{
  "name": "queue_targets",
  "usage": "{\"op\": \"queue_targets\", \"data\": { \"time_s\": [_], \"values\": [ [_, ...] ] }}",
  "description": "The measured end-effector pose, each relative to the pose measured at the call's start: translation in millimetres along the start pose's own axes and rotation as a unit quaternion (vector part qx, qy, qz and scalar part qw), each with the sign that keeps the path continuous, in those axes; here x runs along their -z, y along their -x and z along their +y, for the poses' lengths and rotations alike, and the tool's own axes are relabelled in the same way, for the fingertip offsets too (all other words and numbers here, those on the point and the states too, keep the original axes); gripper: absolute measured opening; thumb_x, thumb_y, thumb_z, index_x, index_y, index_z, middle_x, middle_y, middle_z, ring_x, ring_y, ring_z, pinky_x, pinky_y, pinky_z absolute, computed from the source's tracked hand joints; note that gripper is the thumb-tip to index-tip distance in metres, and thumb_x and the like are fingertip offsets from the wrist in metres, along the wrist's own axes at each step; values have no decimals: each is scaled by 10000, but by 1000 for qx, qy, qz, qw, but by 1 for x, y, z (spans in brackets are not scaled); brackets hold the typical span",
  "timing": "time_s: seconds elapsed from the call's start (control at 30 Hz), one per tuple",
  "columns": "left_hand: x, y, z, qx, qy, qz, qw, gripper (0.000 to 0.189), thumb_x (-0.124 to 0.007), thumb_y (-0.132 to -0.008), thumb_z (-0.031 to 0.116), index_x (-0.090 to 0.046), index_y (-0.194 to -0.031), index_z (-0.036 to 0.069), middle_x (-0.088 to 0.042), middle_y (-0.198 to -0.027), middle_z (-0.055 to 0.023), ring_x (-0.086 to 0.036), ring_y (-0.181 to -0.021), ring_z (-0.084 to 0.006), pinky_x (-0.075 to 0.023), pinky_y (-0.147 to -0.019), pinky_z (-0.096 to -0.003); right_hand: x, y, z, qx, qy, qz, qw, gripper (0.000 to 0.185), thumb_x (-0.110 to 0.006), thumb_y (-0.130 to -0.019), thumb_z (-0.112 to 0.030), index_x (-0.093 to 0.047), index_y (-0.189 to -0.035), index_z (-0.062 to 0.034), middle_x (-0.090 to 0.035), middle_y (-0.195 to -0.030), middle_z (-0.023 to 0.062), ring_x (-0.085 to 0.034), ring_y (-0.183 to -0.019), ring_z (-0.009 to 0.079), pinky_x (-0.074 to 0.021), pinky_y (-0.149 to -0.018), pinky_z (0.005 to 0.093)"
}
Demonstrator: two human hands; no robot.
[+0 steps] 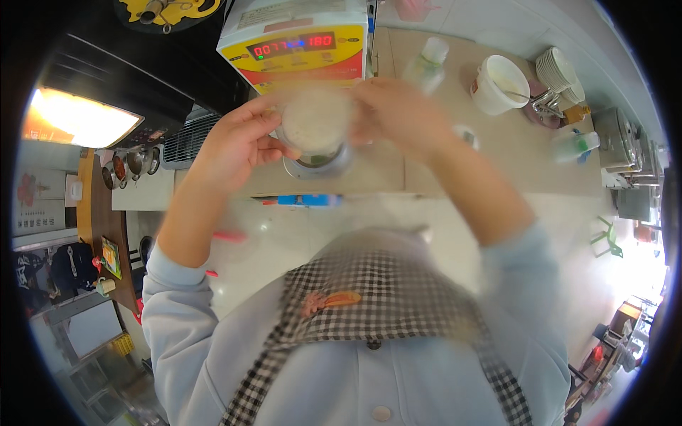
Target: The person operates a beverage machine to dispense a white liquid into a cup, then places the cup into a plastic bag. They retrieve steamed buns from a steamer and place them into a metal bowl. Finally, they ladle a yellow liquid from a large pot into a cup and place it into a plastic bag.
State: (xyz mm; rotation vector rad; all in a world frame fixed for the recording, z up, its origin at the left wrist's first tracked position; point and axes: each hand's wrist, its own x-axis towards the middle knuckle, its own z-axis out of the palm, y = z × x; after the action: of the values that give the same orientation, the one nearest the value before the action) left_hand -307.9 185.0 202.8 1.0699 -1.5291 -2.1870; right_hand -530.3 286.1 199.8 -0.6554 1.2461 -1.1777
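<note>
My left hand grips the left side of a round, whitish cup or bowl, its fingertips at the rim and below it. At the other side of this vessel is my right hand, blurred; whether its fingers touch the vessel, I cannot tell. Beneath the vessel, a round metal-looking holder rests near the counter's front edge. Just behind my hands stands a white, yellow and red machine with a lit red digital display.
Bottles, a white plastic bucket and stacked white plates stand on the counter at the right. A yellow-topped burner is at the upper left, with a bright lamp-lit panel below it.
</note>
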Motion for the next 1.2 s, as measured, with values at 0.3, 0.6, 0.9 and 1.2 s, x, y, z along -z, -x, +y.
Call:
{"op": "queue_targets", "data": {
  "time_s": [0.3,0.6,0.9,1.2],
  "values": [
    [33,-37,-48,69,-72,7,995,407,-469,-963,137,-451,-1368,121,-600,-1128,-20,-646,-753,-136,-434,-637,-209,8,-38,65,-51,-21,-8,998,287,-530,-925,-232,-556,-920,54,-606,-809,117,-649,-683,215,-575,-676,311],
    [46,-65,-87,62,-134,24,989,409,-451,-954,101,-464,-1363,109,-581,-932,1,-652,-690,-131,-411,-550,-197,19,-61,129,-74,-82,-15,994,209,-565,-904,-198,-603,-1001,-17,-635,-886,95,-633,-749,183,-558,-758,307],
    [33,-65,-91,-48,-476,171,861,392,-509,-941,108,-493,-1331,67,-517,-877,-29,-558,-842,-156,-474,-665,-282,68,-17,122,2,-19,-74,997,289,-597,-888,-284,-645,-1047,-48,-667,-865,51,-634,-760,133,-537,-702,291],
    [-163,-71,-88,-216,-342,157,901,386,-542,-908,84,-494,-1286,21,-556,-1037,-71,-563,-889,-153,-456,-784,-282,314,128,143,4,-67,7,998,434,-600,-916,-304,-549,-1257,-42,-626,-1130,106,-613,-1015,176,-517,-849,299]
  ]
}}
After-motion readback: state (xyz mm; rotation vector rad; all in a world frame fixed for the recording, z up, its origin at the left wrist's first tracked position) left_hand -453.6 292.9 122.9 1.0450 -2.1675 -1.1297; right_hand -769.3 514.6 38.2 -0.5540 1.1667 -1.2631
